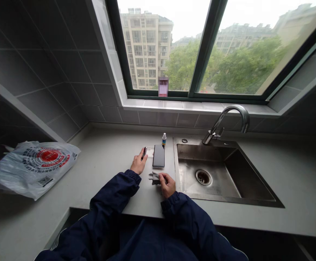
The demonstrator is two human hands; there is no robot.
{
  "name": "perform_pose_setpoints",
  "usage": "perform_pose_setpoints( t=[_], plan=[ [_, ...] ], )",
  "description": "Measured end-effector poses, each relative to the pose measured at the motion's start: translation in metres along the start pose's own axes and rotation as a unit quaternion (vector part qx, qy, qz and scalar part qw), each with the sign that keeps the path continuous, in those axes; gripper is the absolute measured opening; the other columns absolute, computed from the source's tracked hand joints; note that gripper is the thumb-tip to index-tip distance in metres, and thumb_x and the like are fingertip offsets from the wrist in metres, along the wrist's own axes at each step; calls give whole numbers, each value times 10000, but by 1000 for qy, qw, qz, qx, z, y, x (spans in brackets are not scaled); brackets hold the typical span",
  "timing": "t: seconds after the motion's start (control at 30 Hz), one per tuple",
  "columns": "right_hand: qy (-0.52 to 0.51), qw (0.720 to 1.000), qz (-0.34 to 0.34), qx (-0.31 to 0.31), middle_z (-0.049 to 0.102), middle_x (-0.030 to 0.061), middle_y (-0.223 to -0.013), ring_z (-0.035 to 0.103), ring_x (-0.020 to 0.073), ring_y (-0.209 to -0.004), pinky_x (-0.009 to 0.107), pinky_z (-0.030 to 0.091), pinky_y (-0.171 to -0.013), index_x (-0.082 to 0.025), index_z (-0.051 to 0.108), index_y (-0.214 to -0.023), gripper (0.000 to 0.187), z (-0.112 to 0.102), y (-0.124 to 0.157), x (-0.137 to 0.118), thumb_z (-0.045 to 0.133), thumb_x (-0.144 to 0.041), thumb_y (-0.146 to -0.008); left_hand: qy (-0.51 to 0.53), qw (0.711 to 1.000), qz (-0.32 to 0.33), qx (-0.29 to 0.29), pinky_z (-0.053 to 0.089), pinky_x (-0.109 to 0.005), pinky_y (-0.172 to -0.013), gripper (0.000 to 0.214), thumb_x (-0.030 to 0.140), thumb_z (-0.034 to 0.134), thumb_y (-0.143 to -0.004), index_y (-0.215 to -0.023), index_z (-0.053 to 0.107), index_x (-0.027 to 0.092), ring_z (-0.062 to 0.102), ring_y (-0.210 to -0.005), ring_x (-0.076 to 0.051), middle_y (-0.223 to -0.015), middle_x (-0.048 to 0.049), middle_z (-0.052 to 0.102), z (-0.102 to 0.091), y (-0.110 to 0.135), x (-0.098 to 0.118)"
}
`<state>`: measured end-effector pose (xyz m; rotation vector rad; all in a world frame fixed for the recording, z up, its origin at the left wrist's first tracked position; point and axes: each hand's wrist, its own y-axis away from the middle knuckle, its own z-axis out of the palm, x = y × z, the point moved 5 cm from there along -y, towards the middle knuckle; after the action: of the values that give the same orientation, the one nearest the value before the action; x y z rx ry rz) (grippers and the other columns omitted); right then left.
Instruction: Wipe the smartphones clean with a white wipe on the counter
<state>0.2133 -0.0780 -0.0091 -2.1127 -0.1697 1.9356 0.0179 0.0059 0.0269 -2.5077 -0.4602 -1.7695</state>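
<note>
My left hand (138, 163) is closed around a small, slim dark object (145, 150), whose kind I cannot make out. Pinched in my right hand (168, 186) is a folded grey cloth (155, 178), held just above or on the counter; I cannot tell which. Between and beyond the hands, a smartphone (158, 156) lies with its dark screen up. Behind its upper end stands a small white-capped bottle (164, 138) with a blue and yellow label. A pale, clear flat item (150, 152) lies left of the phone, partly hidden by my left hand.
A stainless steel sink (183, 174) with a curved faucet (228, 112) is set into the light counter (92, 163) on the right. A white plastic bag (35, 166) with red print lies at the left. Behind is a window (198, 54) above a tiled sill.
</note>
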Motion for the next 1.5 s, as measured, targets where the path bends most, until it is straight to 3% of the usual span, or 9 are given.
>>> perform_pose_setpoints(
  t=[0.2,0.43,0.7,0.9,1.0,1.07,1.23,1.33,1.5],
  plan=[
    [6,1000,23,5,711,69,-757,681,216,-690,334,566,-662,-156,708,-891,400,-2,0,-3,546,-521,-904,-243,969,17,39,332,-538,-993,663,525,570,-802,-1422,427,339,465,-1185,-407,-1241,-160,480,13,-23,15],
    [29,999,35,4,695,55,-739,653,201,-662,308,536,-648,-162,717,-879,387,-2,-1,-8,549,-510,-892,-371,926,17,64,401,-519,-885,696,517,585,-774,-1405,410,283,470,-1144,-417,-1266,-187,437,28,-38,21],
    [42,998,36,-13,689,53,-755,652,205,-698,304,517,-674,-170,712,-887,373,-2,-1,-8,534,-497,-899,-360,931,10,68,402,-539,-884,722,571,612,-735,-1325,479,176,512,-1124,-457,-1274,-253,450,34,-49,28],
    [84,995,52,-14,641,41,-682,603,180,-630,272,467,-607,-165,682,-789,473,-1,0,-7,435,-544,-925,-244,967,31,66,413,-484,-954,659,514,592,-790,-1347,462,187,562,-1145,-370,-1239,-218,555,13,-53,21],
    [126,989,72,-27,566,22,-553,562,161,-556,257,433,-574,-178,617,-610,584,-5,-9,-7,324,-546,-956,-152,984,48,82,471,-405,-923,561,468,540,-843,-1310,482,162,608,-1090,-288,-1226,-197,583,-2,-32,1],
    [163,982,87,-39,556,12,-532,564,161,-555,254,426,-587,-187,614,-598,549,-11,-23,-6,371,-543,-937,-90,988,60,107,499,-387,-902,519,429,523,-857,-1301,469,165,622,-1064,-255,-1262,-186,567,-9,-6,-18],
    [273,951,139,-49,639,34,-652,627,222,-694,303,447,-692,-197,659,-912,330,-26,-70,0,588,-506,-820,21,975,132,176,489,-408,-959,432,307,514,-845,-1262,448,218,532,-1215,-249,-1333,-144,507,-14,70,-54],
    [321,931,165,-54,674,98,-754,644,300,-819,372,455,-742,-166,618,-1095,532,-21,-90,3,661,-567,-748,48,970,165,175,517,-414,-911,396,317,524,-829,-1210,490,215,570,-1151,-251,-1266,-131,550,-13,91,-56],
    [348,922,166,-45,613,210,-1174,601,356,-1060,432,425,-882,-159,462,-1341,789,1,-105,5,743,-513,-694,42,971,191,139,549,-382,-816,338,319,517,-822,-1139,548,206,616,-1020,-233,-1163,-110,613,-9,96,-42]
  ],
)
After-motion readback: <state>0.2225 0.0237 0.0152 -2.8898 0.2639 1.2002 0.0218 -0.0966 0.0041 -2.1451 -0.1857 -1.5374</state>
